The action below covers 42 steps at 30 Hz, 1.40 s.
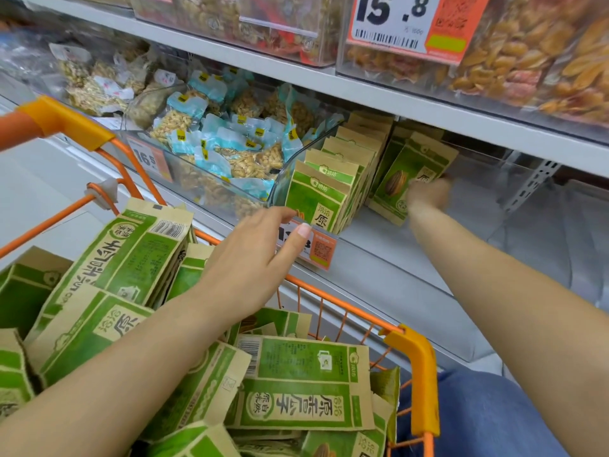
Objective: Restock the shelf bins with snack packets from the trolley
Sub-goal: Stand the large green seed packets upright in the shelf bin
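Right hand [428, 192], blurred, grip unclear, touches a paper packet [403, 179] in the clear bin [478, 258]; left hand [253, 255] spread above the orange wire trolley [412, 367].

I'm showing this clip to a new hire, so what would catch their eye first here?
Probably the orange trolley in the foreground, heaped with green snack packets. Next, the right hand, blurred, at a leaning green packet in the clear shelf bin, while the left hand hovers open above the trolley.
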Each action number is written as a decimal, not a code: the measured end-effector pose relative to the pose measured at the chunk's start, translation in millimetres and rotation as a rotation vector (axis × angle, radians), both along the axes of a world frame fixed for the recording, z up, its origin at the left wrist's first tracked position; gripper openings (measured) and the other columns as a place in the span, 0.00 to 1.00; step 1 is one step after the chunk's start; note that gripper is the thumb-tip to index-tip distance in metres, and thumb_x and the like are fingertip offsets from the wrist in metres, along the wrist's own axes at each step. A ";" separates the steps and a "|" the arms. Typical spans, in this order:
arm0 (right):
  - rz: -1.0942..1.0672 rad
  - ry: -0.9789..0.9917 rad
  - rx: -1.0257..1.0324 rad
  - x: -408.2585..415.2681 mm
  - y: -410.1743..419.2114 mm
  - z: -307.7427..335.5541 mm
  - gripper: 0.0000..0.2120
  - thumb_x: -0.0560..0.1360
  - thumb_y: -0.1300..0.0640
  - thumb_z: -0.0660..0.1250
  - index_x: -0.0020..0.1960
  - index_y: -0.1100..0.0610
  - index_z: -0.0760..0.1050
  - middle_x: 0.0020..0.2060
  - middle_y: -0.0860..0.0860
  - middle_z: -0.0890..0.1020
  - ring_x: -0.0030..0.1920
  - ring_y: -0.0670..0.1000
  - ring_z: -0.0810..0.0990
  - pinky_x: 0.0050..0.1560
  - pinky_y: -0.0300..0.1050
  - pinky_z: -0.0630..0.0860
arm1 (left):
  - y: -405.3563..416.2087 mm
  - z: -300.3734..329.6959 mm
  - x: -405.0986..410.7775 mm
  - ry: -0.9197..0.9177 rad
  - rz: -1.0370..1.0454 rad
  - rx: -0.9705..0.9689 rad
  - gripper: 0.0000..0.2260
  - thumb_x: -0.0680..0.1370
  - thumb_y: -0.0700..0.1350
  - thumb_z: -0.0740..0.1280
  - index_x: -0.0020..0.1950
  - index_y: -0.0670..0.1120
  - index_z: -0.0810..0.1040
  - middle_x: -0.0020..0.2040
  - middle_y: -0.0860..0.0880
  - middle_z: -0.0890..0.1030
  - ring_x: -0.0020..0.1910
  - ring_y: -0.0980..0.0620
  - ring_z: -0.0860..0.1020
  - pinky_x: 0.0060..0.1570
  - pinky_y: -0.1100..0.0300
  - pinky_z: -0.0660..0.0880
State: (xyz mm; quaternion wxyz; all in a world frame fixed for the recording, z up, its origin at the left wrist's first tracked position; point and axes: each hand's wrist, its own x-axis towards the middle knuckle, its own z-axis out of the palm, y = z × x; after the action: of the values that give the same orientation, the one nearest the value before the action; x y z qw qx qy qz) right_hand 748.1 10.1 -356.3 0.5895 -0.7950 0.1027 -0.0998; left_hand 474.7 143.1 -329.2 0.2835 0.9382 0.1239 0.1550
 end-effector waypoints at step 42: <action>0.952 -0.428 -0.316 -217.6 -70.7 38.9 0.14 0.73 0.54 0.62 0.57 0.44 0.72 0.54 0.42 0.78 0.57 0.41 0.75 0.59 0.39 0.71 | -17.7 15.6 -22.6 0.536 -0.501 0.481 0.23 0.69 0.70 0.65 0.47 0.51 0.80 0.42 0.57 0.81 0.44 0.55 0.78 0.40 0.60 0.72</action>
State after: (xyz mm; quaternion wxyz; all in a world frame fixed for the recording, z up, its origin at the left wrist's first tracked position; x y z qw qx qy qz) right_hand 530.5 -60.6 -317.4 0.4508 -0.7945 -0.4069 0.0043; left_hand 452.1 125.5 -313.6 0.0438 0.9857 -0.0778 -0.1429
